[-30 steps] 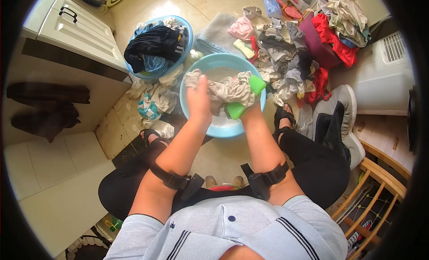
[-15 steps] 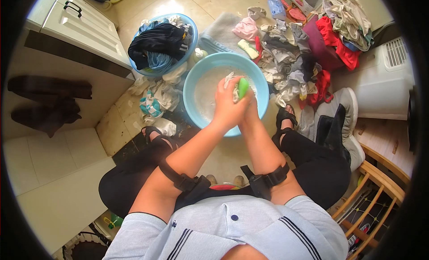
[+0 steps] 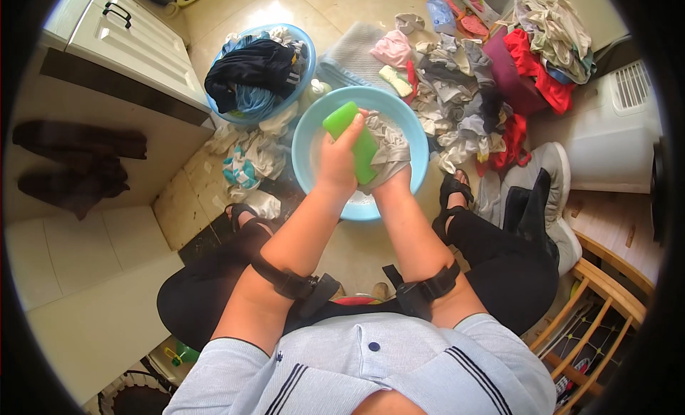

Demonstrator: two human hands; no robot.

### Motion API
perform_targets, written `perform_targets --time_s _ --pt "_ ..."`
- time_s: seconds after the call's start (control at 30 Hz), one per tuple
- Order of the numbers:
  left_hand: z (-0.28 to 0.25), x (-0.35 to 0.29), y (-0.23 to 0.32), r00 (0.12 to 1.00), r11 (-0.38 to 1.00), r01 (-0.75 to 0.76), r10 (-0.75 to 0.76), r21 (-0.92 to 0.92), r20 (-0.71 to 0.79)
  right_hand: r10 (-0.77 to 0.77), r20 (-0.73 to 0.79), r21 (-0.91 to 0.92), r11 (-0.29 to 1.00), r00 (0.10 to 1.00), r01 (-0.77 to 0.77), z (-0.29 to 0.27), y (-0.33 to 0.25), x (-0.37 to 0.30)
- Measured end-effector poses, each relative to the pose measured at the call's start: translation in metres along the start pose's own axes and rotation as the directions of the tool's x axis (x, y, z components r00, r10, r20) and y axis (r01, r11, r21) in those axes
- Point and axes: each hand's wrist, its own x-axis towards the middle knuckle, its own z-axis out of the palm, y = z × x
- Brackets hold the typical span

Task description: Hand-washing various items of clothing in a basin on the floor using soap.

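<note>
In a light blue basin (image 3: 421, 158) of soapy water, both of my hands are at work. My left hand (image 3: 337, 162) is closed around a long, flat green block (image 3: 345, 122) with rounded ends, tilted over the basin; its underside is hidden, so its exact kind cannot be made out. A wet greyish-white cloth (image 3: 389, 147) covers my right hand (image 3: 392, 186) from the wrist up. The fingers of that hand are hidden beneath the cloth, which lies right beside the green block.
A second blue basin (image 3: 311, 65) heaped with dark clothes stands back left, a white bottle (image 3: 316, 89) near it. Loose laundry (image 3: 457, 87) spreads across the floor back right. A white cabinet (image 3: 128, 44) borders the left; a wooden rack (image 3: 606, 294) is at lower right.
My hands were pressed together around the cloth and the green block; now they are apart. The left has drawn the block leftward and exposed its long face, while the cloth covers the right hand.
</note>
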Motion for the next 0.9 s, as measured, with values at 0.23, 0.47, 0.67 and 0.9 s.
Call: perform_targets --time_s 0.23,0.47,0.67,0.9 --pt "-0.002 0.016 0.011 0.982 0.982 -0.187 0.186 0.032 0.016 -0.185 -0.273 -0.265 0.958 0.944 0.111 -0.021 0.012 0.0" --pt "-0.1 0.071 0.028 0.951 0.979 0.046 -0.104 -0.199 -0.292 0.059 -0.165 -0.165 0.983 0.984 -0.086 -0.052 -0.013 0.018" --pt "-0.294 0.115 0.008 0.816 0.238 0.407 0.34 0.882 -0.468 0.067 -0.122 -0.093 0.993 0.99 -0.079 -0.04 -0.023 0.03" --pt "-0.298 0.105 -0.012 0.876 -0.248 0.366 0.416 0.897 -0.242 0.088 -0.12 -0.136 0.985 0.989 -0.104 -0.042 -0.03 0.041"
